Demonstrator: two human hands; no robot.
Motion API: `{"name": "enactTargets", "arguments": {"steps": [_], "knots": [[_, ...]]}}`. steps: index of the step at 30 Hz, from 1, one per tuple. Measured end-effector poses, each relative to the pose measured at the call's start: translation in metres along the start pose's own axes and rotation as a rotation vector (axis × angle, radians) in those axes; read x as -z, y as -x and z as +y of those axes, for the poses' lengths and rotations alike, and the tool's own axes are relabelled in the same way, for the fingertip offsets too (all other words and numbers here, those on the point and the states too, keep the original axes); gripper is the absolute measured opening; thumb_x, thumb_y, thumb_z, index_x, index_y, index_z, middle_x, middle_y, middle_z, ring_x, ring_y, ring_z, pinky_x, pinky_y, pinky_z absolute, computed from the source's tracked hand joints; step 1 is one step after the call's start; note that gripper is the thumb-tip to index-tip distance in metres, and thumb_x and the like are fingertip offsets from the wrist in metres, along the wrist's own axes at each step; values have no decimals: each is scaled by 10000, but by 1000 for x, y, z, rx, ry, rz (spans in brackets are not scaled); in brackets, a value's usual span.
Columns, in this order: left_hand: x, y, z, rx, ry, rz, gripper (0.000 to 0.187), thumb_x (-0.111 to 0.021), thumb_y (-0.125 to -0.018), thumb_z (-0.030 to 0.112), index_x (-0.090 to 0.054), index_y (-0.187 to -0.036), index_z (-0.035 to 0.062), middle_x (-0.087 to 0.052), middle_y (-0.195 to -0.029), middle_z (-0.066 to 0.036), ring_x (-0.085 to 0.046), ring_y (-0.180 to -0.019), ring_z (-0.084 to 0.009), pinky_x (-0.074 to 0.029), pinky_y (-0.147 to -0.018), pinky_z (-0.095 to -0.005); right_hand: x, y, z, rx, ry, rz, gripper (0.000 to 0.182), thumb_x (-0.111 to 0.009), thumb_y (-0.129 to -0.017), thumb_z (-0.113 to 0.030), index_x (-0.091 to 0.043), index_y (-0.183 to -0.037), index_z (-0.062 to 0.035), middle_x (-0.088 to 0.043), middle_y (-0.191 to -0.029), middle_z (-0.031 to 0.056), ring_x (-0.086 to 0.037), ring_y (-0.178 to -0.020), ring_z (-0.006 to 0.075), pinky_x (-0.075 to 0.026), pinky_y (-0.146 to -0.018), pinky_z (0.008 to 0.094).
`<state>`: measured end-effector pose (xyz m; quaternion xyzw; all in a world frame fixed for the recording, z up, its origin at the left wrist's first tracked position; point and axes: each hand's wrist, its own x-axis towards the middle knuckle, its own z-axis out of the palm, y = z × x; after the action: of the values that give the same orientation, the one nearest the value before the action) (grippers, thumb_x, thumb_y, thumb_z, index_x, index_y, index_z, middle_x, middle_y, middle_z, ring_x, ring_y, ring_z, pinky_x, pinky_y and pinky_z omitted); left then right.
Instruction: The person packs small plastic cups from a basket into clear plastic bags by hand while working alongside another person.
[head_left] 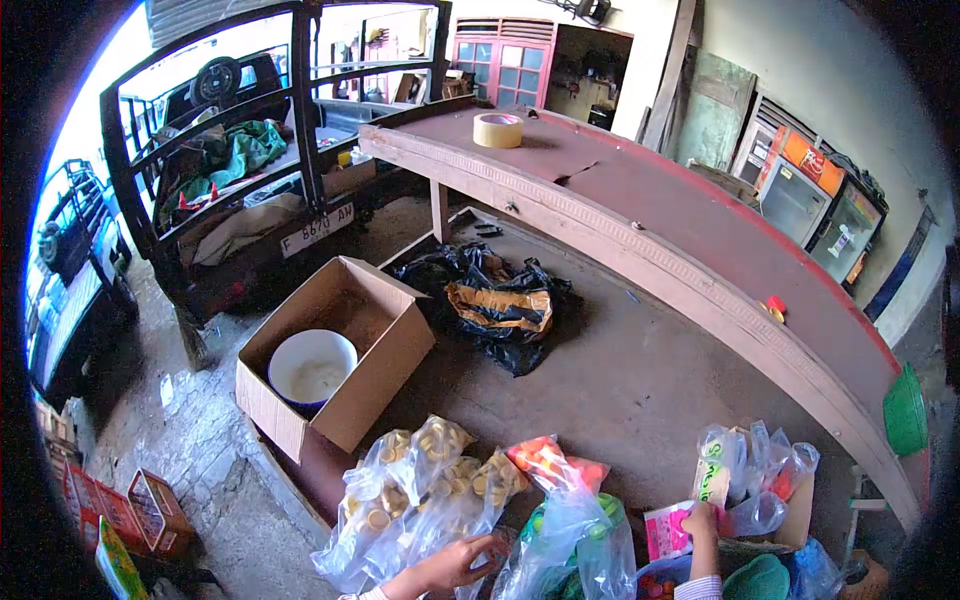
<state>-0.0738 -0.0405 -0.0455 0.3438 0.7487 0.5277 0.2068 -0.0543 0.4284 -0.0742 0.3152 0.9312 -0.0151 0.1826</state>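
Observation:
My left hand (462, 563) lies against the clear plastic bags of tan caps (440, 470), its fingers loosely bent and apart, holding nothing I can see. Beside it stands a clear bag with green pieces (570, 535), and behind that a bag of orange-red pieces (550, 462). My right hand (702, 522) grips the edge of a pink-and-white packet (667, 530). Just past this hand is a cardboard box (798, 515) with clear plastic bags and a green-lettered flap. Below the packet, a blue tub (672, 572) contains small red pieces, next to a green basin (757, 578).
An open carton (385, 365) with a white bowl (312, 366) stands on the low table's left side. Black plastic (490, 300) lies behind. A raised shelf (640, 185) bears a tape roll (497, 130). Red crates (130, 510) sit on the floor at left.

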Motion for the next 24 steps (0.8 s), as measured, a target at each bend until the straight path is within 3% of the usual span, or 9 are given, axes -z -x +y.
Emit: {"name": "enactTargets", "arguments": {"steps": [3, 5, 9, 11, 12, 14, 18, 20, 24], "knots": [[1, 0, 1, -18, 4, 11, 228, -540, -810, 100, -482, -1015, 19, -560, -956, -142, -550, -887, -295, -442, -769, -351, -21, -7, 4, 32, -57, 140, 464, -527, -643, -197, -538, -1042, 41, -533, -1051, 257, -524, -1001, 349, -425, -855, 390], [1, 0, 2, -13, 6, 10, 226, -539, -810, 98, -481, -1015, 20, -560, -955, -141, -551, -885, -294, -442, -769, -351, 1, 9, -11, 14, -3, -62, 507, -525, -646, -191, -503, -1097, 39, -489, -1104, 282, -488, -1054, 349, -401, -887, 385], [0, 1, -1, -1, -5, 12, 229, -542, -806, 85, -476, -1013, 14, -558, -952, -140, -548, -886, -296, -440, -772, -349, -2, 3, -10, -63, -77, -166, 523, -520, -646, -133, -469, -1141, 28, -463, -1152, 273, -478, -1068, 349, -376, -919, 376], [0, 1, -4, -4, 20, 13, 229, -543, -804, 83, -475, -1011, 11, -555, -954, -140, -547, -887, -298, -439, -774, -350, 4, 17, -15, -62, -376, -113, 541, -576, -639, -180, -467, -1107, 69, -441, -1168, 289, -382, -1162, 350, -322, -964, 372], [0, 1, -5, -34, 21, 20, 229, -543, -804, 83, -475, -1009, 9, -552, -956, -142, -546, -888, -298, -439, -776, -351, -13, 8, -7, -64, -375, -114, 541, -576, -639, -180, -467, -1107, 69, -441, -1168, 289, -382, -1162, 350, -322, -964, 372], [0, 0, -8, -64, 24, 27, 228, -543, -804, 83, -475, -1007, 7, -549, -959, -143, -545, -889, -298, -439, -778, -352, -64, -19, 19, 45, -186, 166, 597, -565, -679, -151, -373, -1228, -12, -491, -1131, 243, -469, -1073, 355, -375, -918, 383], [-1, 1, -10, -56, 23, 17, 219, -539, -809, 97, -478, -1001, 9, -545, -962, -146, -542, -893, -302, -438, -780, -354, -61, -7, 15, 86, -280, 317, 559, -596, -686, -202, -423, -1179, -6, -476, -1143, 238, -451, -1083, 351, -377, -904, 384], [0, 0, -7, -58, 22, 18, 220, -539, -811, 102, -479, -1001, 11, -545, -958, -147, -542, -894, -304, -437, -779, -355, -9, 24, -11, 38, -383, 43, 539, -547, -685, -100, -400, -1190, 17, -389, -1219, 277, -326, -1182, 376, -259, -1007, 378], [-1, -1, -8, -74, -5, 27, 231, -540, -812, 112, -494, -1018, 20, -551, -924, -141, -550, -853, -282, -447, -755, -347, -82, -33, 47, -78, -841, 255, 318, -590, -660, -138, -553, -955, -22, -513, -1098, 202, -468, -1037, 326, -376, -890, 368]]}}
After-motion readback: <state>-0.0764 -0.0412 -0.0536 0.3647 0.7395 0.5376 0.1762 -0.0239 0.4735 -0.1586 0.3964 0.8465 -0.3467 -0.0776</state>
